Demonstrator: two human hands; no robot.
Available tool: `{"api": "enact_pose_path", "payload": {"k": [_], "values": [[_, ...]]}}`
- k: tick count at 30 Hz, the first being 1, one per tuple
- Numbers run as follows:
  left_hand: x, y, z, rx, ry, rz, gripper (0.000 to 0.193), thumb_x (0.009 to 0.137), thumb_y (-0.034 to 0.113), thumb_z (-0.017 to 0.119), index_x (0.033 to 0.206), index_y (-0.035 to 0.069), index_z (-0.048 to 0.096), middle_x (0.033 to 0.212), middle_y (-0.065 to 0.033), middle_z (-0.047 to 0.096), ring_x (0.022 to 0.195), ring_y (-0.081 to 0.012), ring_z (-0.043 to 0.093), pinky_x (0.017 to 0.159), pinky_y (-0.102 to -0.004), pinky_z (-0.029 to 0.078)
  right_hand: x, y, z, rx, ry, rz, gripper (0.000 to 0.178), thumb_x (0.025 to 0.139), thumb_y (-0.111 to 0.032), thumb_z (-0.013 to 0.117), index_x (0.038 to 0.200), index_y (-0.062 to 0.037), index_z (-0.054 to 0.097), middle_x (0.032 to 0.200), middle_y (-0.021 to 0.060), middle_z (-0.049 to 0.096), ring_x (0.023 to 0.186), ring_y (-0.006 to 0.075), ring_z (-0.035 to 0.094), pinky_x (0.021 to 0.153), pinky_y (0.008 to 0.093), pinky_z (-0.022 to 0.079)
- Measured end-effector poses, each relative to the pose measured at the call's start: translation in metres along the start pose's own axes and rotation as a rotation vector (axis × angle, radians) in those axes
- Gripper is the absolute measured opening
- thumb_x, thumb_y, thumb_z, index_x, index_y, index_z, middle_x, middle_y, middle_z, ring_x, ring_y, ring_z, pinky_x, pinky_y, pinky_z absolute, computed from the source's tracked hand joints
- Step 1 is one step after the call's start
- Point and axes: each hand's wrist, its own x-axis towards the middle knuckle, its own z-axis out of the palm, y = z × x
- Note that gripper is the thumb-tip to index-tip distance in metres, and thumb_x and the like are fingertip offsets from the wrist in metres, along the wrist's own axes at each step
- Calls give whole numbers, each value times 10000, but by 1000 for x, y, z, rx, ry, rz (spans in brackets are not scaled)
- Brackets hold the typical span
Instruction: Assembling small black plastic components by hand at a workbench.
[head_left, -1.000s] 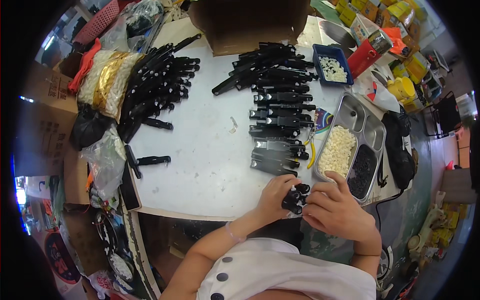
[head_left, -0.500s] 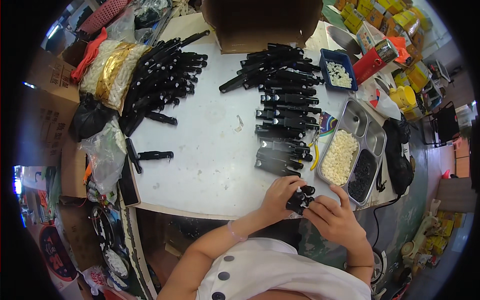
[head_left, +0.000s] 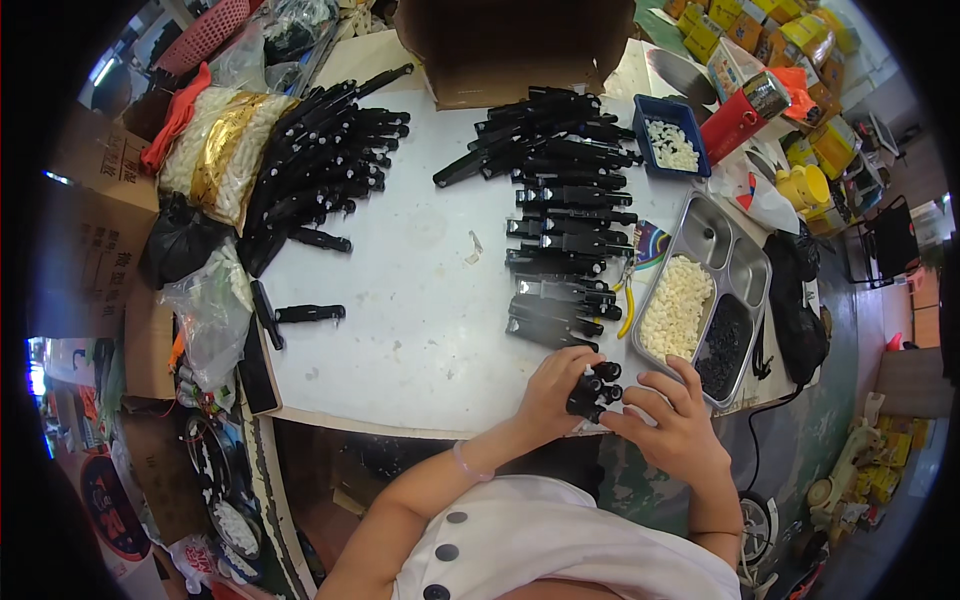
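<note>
At the table's front edge my left hand is closed around black tube-ended plastic parts, with a small white bit at their top. Whether they are one piece or several I cannot tell. Just to their right, my right hand has its fingers curved and spread apart. Its thumb tip is close to the black parts; contact is unclear. Beside that hand lies a metal compartment tray holding small cream pieces and small black pieces.
Long black parts lie in a row ahead and a heap at the left. Yellow-handled pliers rest beside the tray. A blue bin, red bottle and cardboard box stand farther back. A dark phone-like slab lies front left.
My right hand's fingers have opened and drawn slightly away from the black parts. My left hand has tilted them a little, so their round ends show more.
</note>
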Motion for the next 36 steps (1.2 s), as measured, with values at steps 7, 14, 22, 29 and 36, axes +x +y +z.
{"api": "enact_pose_path", "payload": {"k": [7,14,22,29,36], "values": [[-1,-4,2,4,-1,19,717,568,50,742,1239,83,491,1188,-158,522,1052,-369,532,875,-431,435,-10,34,-13,38,229,207,237,696,-30,654,905,-139,683,967,44,550,1045,259,489,979,487,361],[-3,-6,3,61,9,22,729,533,12,721,1227,81,507,1159,-145,541,1029,-361,543,860,-421,442,-23,82,15,-177,105,533,140,746,-77,676,876,-52,630,967,80,545,1097,304,464,989,452,322],[-3,-6,2,86,-14,40,778,497,-22,728,1229,96,491,1168,-139,532,1037,-366,533,868,-423,447,-19,87,40,-172,56,461,153,736,-120,698,853,-69,614,934,66,545,1058,274,479,1026,491,302],[-3,-4,0,79,-17,30,764,508,-23,730,1222,100,490,1174,-136,530,1035,-363,531,869,-420,444,-15,90,35,-173,92,393,131,753,-84,664,854,-43,589,873,82,551,977,278,510,932,441,376],[0,-2,-1,46,-46,35,776,503,-3,732,1234,95,489,1185,-129,528,1044,-351,528,861,-419,441,-20,55,23,847,261,862,131,936,-93,513,957,18,580,775,13,506,701,77,447,638,208,359]]}}
